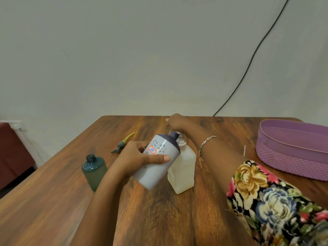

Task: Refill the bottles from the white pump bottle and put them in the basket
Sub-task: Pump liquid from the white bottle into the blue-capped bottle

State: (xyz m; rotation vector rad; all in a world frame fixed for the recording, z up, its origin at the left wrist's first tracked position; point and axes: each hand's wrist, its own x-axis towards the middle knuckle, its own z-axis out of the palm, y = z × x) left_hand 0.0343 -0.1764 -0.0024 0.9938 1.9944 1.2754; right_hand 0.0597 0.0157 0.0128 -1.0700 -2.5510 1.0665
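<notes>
My left hand [140,158] grips a pale lavender bottle [157,165] with a dark blue neck, tilted so its open mouth points toward the pump head of the white pump bottle [182,170]. The white bottle stands upright on the wooden table [159,210], just right of the lavender one. My right hand [177,122] rests on top of the white bottle's pump, fingers bent over it; the pump head is mostly hidden. A teal bottle [94,170] with no cap stands at the left. The purple basket [291,150] sits at the right edge, nothing visible inside.
A teal pump cap with a yellow tube [122,143] lies on the table behind the teal bottle. A small white stick [244,150] lies near the basket. A black cable [248,64] runs down the wall behind the table. A red seat [12,150] is at far left.
</notes>
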